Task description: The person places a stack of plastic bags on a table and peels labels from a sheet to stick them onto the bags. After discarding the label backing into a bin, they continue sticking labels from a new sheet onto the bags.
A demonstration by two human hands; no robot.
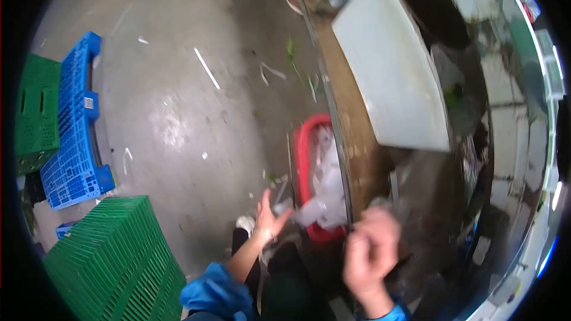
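Note:
My left hand (270,221) is stretched over the floor with its fingers apart, holding nothing I can see. Just beside it, whitish translucent plastic (318,205) hangs over the side of a red basin (302,160) and fills it. My right hand (373,249) is raised in front of the wooden bench, its fingers curled and smeared by motion. Whether it grips anything cannot be made out; a blurred greyish patch shows just above it.
A white panel (392,59) leans across the wooden bench (342,77) on the right. Green crates (113,255) and a blue pallet (74,125) stand on the left. White strips and bits of greenery litter the concrete floor (172,101).

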